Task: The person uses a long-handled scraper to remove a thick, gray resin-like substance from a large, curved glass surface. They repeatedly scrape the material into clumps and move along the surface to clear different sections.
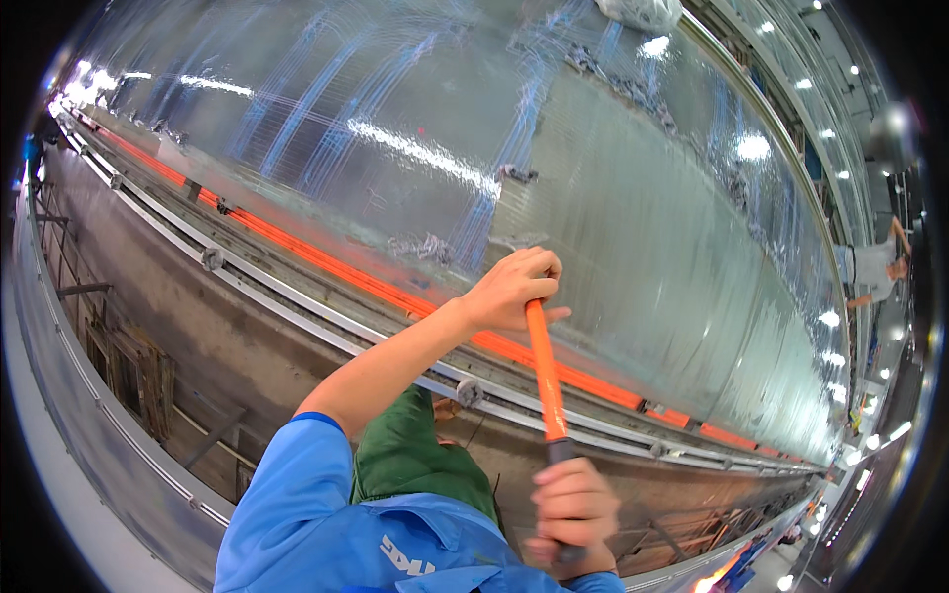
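An orange tool handle (546, 371) with a black grip slants between my two hands. My left hand (514, 287) is closed around its far end, over the near edge of a broad glossy surface (633, 217); any head the tool has is hidden there. Low in the view, close to my body, my right hand (576, 499) is wrapped around the black grip, slightly blurred. Shiny clear film with blue streaks (346, 109) covers the left of the surface. Bunched film (519, 174) lies along its border with the smoother grey-green part.
An orange strip (316, 259) and a metal rail (297, 321) with round knobs (470, 392) run along the near edge. Stacked wooden pieces (129, 366) sit below on the left. A bundled clear plastic lump (641, 12) lies at the far edge. Another person (875, 272) stands at far right.
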The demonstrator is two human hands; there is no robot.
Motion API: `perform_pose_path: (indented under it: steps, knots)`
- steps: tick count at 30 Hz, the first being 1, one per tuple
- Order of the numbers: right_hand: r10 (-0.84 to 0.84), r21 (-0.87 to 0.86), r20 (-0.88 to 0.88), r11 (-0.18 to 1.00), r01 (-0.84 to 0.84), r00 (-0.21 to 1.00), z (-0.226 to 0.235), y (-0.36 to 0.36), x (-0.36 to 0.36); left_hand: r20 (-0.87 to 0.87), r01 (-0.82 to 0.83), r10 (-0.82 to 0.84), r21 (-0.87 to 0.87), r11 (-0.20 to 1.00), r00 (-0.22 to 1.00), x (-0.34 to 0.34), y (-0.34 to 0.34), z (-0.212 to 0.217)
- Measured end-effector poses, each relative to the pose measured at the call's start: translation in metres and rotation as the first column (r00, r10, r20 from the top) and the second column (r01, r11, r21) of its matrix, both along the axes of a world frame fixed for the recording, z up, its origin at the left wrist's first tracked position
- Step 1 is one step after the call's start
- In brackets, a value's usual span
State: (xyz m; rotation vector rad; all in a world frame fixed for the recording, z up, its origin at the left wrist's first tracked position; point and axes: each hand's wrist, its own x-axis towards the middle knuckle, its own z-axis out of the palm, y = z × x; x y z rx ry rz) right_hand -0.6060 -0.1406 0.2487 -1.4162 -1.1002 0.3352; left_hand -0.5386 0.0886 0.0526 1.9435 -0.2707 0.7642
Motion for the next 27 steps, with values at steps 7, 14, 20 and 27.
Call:
perform_pose_path:
  steps: [7,14,20,27]
  knots:
    - [0.043,0.078,0.213,0.995,-0.061,0.976,-0.024,-0.013,-0.054,0.021,-0.004,0.003,0.075,0.997,1.0,-0.022,-0.011,-0.032]
    - [0.017,0.367,0.067,0.929,-0.04,0.998,-0.011,0.031,-0.034,0.121,-0.085,0.092,-0.069,0.994,0.988,-0.004,-0.01,-0.032]
    - [-0.065,0.381,-0.032,0.922,0.072,0.997,-0.012,0.061,-0.021,0.141,-0.058,0.077,-0.136,0.989,0.987,0.023,0.002,-0.032]
    - [-0.01,0.435,0.087,0.9,-0.029,0.996,-0.027,0.085,0.031,0.159,-0.074,0.094,-0.13,0.989,0.983,0.08,0.027,-0.04]
